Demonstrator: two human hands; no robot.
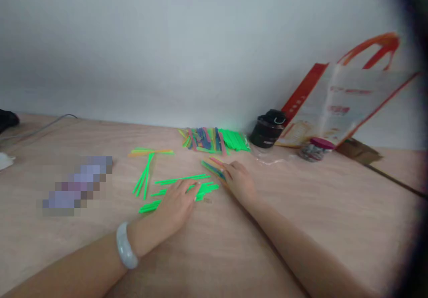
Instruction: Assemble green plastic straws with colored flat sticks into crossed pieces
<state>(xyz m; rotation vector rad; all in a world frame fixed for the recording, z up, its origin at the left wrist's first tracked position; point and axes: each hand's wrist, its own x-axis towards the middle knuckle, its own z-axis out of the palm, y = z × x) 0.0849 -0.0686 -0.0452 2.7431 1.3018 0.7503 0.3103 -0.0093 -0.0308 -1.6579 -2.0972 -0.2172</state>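
My left hand lies flat on the wooden table, fingers stretched out over several loose green sticks. A pale bangle sits on that wrist. My right hand rests palm down beside it, its fingertips on a small bunch of coloured sticks. More green sticks lie fanned to the left, with an orange one across their far ends. A bigger pile of mixed coloured sticks lies near the wall.
A black round jar stands behind the pile. A small jar with a pink lid sits to its right. A white and red paper bag leans on the wall. A blurred patch covers something at left.
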